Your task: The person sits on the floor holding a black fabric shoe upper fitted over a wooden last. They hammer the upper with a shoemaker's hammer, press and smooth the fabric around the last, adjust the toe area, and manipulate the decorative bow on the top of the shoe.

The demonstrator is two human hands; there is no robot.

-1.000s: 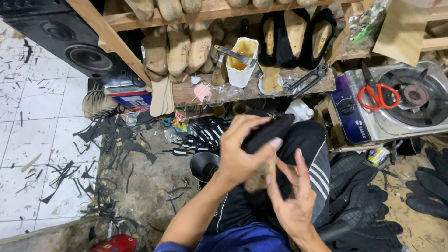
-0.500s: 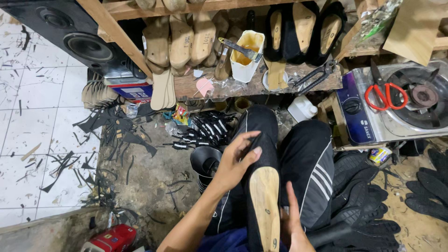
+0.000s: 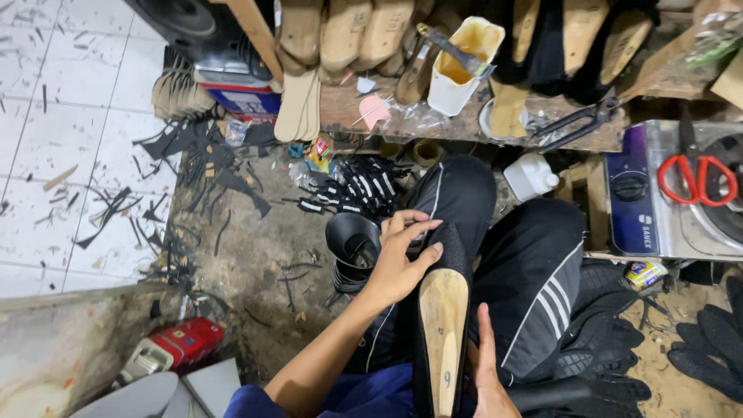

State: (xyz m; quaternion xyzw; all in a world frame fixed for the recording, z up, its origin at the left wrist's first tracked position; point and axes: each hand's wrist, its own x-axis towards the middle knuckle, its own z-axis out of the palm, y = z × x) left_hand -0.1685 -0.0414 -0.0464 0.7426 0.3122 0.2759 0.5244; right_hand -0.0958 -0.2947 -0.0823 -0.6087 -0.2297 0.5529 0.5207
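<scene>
Here, a black shoe upper stretched over a pale wooden shoe last (image 3: 443,333) lies sole-up between the person's thighs, its long axis running away from the body, toe pointing toward the workbench. The left hand (image 3: 398,259) curls over the toe, fingers gripping it. The right hand (image 3: 487,371), fingers straight, presses flat against the side.

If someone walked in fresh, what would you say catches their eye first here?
Probably the wooden shoe last wrapped in black upper material, lying on the person's lap between the left hand and the right hand. Next, the red-handled scissors on the stove at right, and the yellowed glue pot on the cluttered shelf above.
</scene>
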